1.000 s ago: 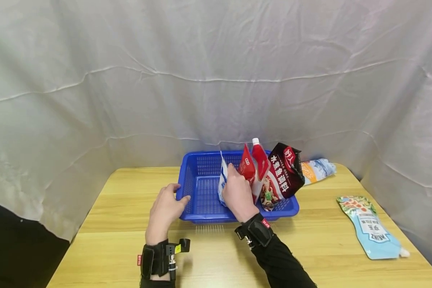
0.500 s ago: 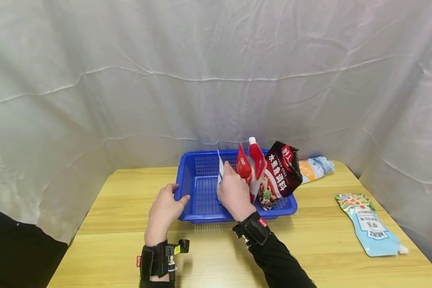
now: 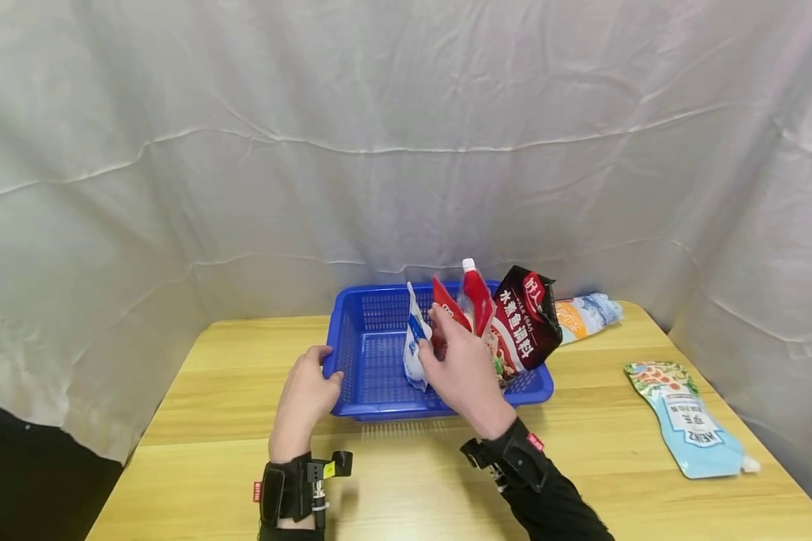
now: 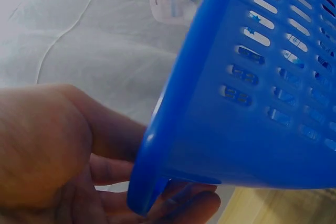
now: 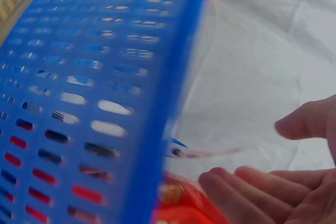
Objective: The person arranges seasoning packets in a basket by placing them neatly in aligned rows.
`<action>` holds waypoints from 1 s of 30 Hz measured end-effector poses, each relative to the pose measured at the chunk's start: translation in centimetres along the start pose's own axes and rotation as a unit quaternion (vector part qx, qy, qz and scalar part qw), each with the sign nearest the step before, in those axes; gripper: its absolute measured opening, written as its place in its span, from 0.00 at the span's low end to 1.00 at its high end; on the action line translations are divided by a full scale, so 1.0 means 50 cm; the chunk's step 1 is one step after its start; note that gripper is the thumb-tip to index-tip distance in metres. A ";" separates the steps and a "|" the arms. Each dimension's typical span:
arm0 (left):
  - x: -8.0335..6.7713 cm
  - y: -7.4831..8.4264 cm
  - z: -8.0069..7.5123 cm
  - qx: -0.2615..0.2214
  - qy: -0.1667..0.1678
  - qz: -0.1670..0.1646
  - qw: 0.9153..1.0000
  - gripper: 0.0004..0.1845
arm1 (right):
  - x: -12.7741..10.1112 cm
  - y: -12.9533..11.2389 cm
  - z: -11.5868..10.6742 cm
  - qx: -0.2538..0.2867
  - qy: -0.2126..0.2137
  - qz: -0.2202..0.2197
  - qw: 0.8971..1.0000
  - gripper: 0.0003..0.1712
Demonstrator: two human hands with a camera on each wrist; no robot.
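The person's left hand [image 3: 306,402] holds the left end of a blue perforated plastic basket [image 3: 372,342] that stands on a light wooden table [image 3: 210,451]. The thumb lies over the rim and, in the left wrist view, the fingers [image 4: 184,203] curl under the rim's lip, so this hand grips the basket [image 4: 252,103] at its corner.

The right hand [image 3: 467,376] reaches over the near wall into the basket with its fingers straight and spread loosely. It is open, gripping nothing. In the right wrist view the fingers [image 5: 252,187] lie just beside a red pouch [image 5: 178,205], and whether they touch it cannot be told.

Just beyond the right hand's fingertips several packets stand upright in the right half of the basket. A white and blue soft pouch [image 3: 415,342] is furthest towards the left hand. Next to it is a red flat sachet [image 3: 446,315], then a red pouch with a white screw cap [image 3: 477,300], then a dark bag printed with white characters [image 3: 528,319], which leans against the basket's right end.

Beyond that end of the basket an orange and pale blue packet [image 3: 585,315] lies on the table. Well off to the right of the right hand, a light blue spouted pouch with a leafy print [image 3: 686,428] lies flat near the table's edge. A white creased cloth [image 3: 379,135] hangs behind everything.
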State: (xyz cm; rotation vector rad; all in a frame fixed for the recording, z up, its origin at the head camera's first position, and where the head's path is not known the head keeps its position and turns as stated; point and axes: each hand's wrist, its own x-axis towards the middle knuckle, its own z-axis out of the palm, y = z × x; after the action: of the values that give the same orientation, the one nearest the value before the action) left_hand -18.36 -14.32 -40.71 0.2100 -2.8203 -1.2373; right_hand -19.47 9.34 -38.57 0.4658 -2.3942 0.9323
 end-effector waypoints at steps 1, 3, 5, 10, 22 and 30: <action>0.001 -0.001 0.000 -0.002 0.001 0.001 1.000 0.28 | -0.003 0.001 -0.010 0.018 0.010 -0.008 1.000 0.33; 0.001 -0.001 0.000 -0.006 0.002 0.001 1.000 0.27 | -0.010 0.004 -0.030 0.054 0.034 -0.029 0.998 0.32; 0.001 0.000 -0.001 -0.006 0.002 0.001 1.000 0.27 | -0.016 0.008 -0.050 0.086 0.057 -0.049 0.993 0.32; 0.001 0.004 -0.002 -0.004 0.000 0.004 1.000 0.27 | -0.029 0.031 -0.101 0.105 0.113 -0.077 0.985 0.32; 0.001 0.005 0.000 -0.003 -0.010 0.006 1.000 0.27 | -0.059 0.173 -0.215 0.020 0.162 0.023 0.986 0.34; 0.001 0.005 0.001 -0.002 -0.008 0.006 1.000 0.27 | -0.078 0.298 -0.269 -0.050 0.106 0.117 0.986 0.31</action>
State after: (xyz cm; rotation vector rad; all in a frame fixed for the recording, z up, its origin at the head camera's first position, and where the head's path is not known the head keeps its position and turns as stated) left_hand -18.44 -14.12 -40.57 0.1820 -2.8288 -1.2476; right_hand -18.91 29.72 -40.15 0.0434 -2.3184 0.9064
